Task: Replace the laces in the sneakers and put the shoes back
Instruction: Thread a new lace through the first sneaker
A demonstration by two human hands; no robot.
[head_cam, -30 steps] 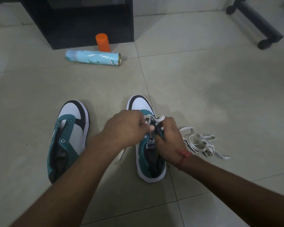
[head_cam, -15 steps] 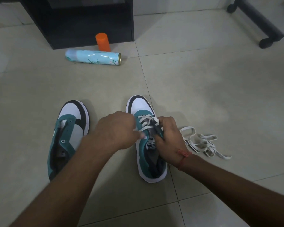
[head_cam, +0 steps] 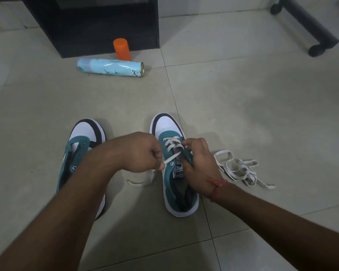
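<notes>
We're mid-lacing on the right-hand sneaker [head_cam: 172,163], standing on the floor [head_cam: 243,114] tiles right in front of us. Our left hand [head_cam: 137,151] pinches the lace [head_cam: 171,145] end and draws it out sideways, while our right hand [head_cam: 198,163] grips the shoe's eyelet edge. Two crosses done, looks like. Next we'd need to feed that end through the next eyelet. The other sneaker [head_cam: 80,153] sits unlaced, and a loose lace [head_cam: 241,169] lies beside.
</notes>
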